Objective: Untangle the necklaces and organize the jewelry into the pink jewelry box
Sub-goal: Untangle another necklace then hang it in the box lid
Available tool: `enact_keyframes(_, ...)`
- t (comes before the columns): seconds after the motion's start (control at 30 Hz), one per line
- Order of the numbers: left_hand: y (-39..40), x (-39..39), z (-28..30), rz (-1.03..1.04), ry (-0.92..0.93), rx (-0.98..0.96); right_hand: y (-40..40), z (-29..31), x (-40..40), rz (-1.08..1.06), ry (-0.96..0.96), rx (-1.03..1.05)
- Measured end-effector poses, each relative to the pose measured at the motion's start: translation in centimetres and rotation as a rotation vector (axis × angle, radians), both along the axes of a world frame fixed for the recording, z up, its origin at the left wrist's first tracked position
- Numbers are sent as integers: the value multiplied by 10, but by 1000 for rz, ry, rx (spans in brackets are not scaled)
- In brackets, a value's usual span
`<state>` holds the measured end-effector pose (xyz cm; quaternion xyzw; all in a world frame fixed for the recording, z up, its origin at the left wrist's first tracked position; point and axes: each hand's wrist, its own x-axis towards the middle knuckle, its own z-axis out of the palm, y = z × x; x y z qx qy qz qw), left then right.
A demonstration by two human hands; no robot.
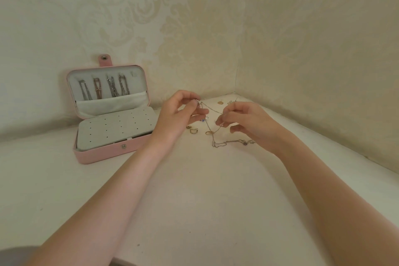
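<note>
A pink jewelry box [103, 155] stands open at the left of the white surface. Several necklaces [112, 87] hang inside its lid, and a grey perforated earring panel [116, 129] covers the base. My left hand [179, 114] pinches one end of a thin tangled chain [212, 112] above the surface. My right hand [244, 121] pinches the same chain further along. The rest of the chain [228, 142] trails down onto the surface below my right hand. Small gold rings [193, 130] lie under my left hand.
A gold disc pendant [220, 103] and small silver pieces [231, 101] lie near the back corner. Patterned cream walls [302, 49] close the surface off behind and on the right. A grey patch [13, 255] shows at the lower left.
</note>
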<state>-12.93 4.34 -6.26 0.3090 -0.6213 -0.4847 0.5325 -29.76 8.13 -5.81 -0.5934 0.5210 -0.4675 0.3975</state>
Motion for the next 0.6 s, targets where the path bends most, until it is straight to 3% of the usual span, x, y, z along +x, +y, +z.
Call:
enact_keyframes(0.17,3,0,5,-125,128,143,-1,0,2,53,-157,28)
enact_keyframes(0.3,1,1,20,-124,175,197,-2,0,4,-44,-20,4)
enact_keyframes(0.6,-1,22,83,74,-123,-137,-5,-2,5,-160,-82,-46)
